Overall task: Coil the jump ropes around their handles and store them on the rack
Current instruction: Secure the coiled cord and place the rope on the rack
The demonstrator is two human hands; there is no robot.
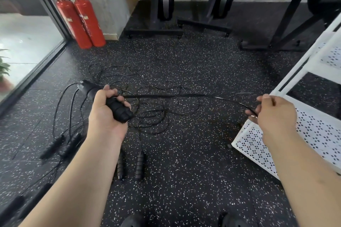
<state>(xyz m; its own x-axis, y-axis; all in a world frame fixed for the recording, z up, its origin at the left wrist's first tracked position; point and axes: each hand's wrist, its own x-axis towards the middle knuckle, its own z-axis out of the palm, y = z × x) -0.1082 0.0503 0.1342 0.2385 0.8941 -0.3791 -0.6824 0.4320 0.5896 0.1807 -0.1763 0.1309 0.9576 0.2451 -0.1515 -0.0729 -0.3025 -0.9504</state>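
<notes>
With the jump rope handle [118,109] clamped in my left hand [104,110], fingers curled right round the ribbed grip, the cord [184,95] runs taut across to my right hand [275,111]. The right pinches it btw thumb and fingertips, just in front of the white rack [317,134]. Whole rope is held up off the floor [193,180], roughly mid-frame. Can't tell if the fist holds one handle or both. No clear wraps on it, so I'd judge coiling is only abt to start.

Risks from here, imo:
- Cord past my right hand isn't visible. If it trails into the tangle of thin cords [147,114] below, the first wraps could drag other ropes up with it.
- Two cords hang near the handle's top end, looping down toward the left pair of handles [60,145]. Can't tell whether they're attached or just behind it. If crossed, they'll snag.
- Pinch is light. Lose tension and the wraps go slack, then slide off the grip.
- Too much pull and the thin cord may kink at the handle exit.
- A second pair of handles [130,162] lies right by my feet, so stepping toward the rack could mean treading on them.

Rack shelf is near the right hand, so stowing should be a short reach once wound.
</notes>
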